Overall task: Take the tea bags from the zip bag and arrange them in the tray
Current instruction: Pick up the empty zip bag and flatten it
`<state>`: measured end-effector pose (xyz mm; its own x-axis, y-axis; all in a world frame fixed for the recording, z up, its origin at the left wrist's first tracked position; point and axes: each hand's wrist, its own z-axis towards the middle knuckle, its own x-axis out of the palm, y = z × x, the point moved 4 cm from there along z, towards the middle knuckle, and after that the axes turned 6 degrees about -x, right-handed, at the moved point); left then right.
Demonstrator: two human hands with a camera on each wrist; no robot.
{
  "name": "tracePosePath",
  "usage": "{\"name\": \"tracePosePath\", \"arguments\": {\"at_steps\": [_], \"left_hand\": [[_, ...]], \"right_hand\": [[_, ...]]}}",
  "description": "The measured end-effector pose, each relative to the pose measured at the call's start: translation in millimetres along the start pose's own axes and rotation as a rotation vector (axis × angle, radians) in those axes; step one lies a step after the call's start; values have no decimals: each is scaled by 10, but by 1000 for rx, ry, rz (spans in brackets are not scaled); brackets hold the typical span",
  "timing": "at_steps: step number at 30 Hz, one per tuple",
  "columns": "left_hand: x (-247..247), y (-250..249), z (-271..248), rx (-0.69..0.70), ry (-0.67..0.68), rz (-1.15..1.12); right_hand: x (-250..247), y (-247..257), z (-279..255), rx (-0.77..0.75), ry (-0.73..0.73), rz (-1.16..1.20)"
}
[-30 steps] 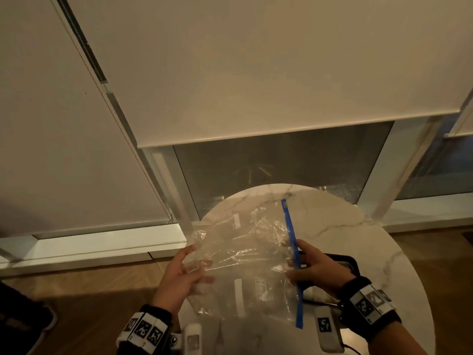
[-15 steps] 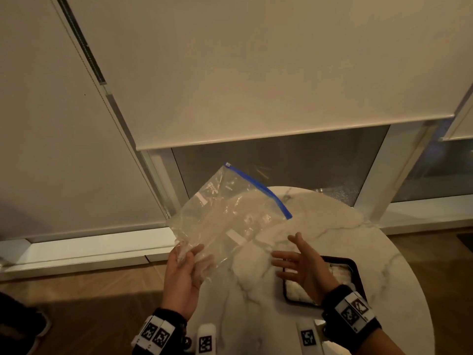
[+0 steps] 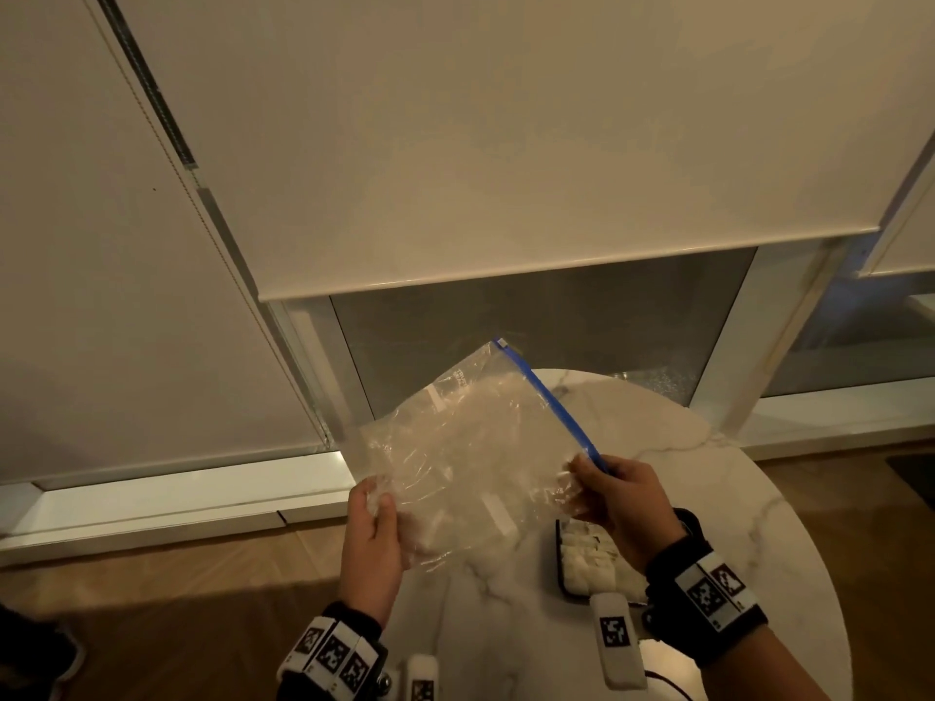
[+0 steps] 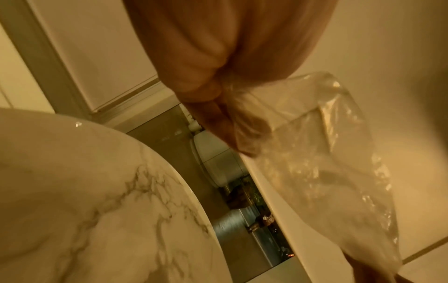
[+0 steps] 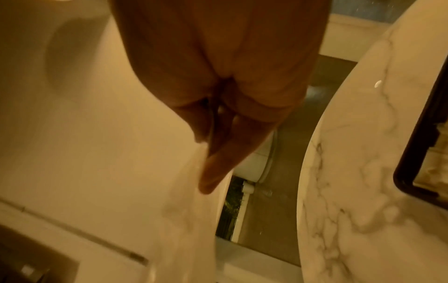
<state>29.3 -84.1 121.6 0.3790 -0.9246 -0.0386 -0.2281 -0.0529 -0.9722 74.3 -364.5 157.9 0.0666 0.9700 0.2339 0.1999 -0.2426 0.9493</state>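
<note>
A clear zip bag (image 3: 470, 447) with a blue zip strip (image 3: 551, 404) hangs in the air above the round marble table (image 3: 708, 478); it looks empty. My left hand (image 3: 372, 528) pinches its lower left corner, also seen in the left wrist view, where the bag (image 4: 327, 153) trails from the left hand (image 4: 225, 107). My right hand (image 3: 614, 498) pinches the bag's right corner at the end of the zip strip. A black tray (image 3: 560, 564) holding white tea bags (image 3: 589, 556) lies on the table under my right hand; its rim (image 5: 412, 149) shows in the right wrist view.
Small white tagged blocks (image 3: 617, 634) lie at the table's near edge. Behind the table stand a window with lowered white blinds (image 3: 455, 144) and a white sill (image 3: 177, 498). Wooden floor (image 3: 177, 609) lies to the left of the table.
A second ago both hands held the bag low over the tray. The right hand then let go while the left lifted the bag; now the right hand pinches the zip end again.
</note>
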Motion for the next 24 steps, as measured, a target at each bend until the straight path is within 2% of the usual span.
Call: {"name": "tracePosePath", "arguments": {"at_steps": [4,7,10,12,15,17,21,24], "left_hand": [[65,-96,-31,46,33,25],[111,-54,-24,-8,2,-66],[68,-16,2,-96,-11,-229],[36,-45,6,-121,-22,-314],[67,-125,-14,-112,7,-391],[137,-154,-26,-102,59,-422],[277,-189,-100,-113,173,-482],[242,-233,-101,-154,360,-617]], "right_hand": [[-179,3,82,-13,-86,-77],[-224,12,109,-75,-173,-9],[-213,21,66,-150,-158,-69],[-172,-12,-9,-251,-93,-283],[99,-145,-139,-385,185,-696],[280,-244,-147,-403,277,-799],[411,-272,-84,-454,251,-654],[309,-187,-51,-484,178,-518]]}}
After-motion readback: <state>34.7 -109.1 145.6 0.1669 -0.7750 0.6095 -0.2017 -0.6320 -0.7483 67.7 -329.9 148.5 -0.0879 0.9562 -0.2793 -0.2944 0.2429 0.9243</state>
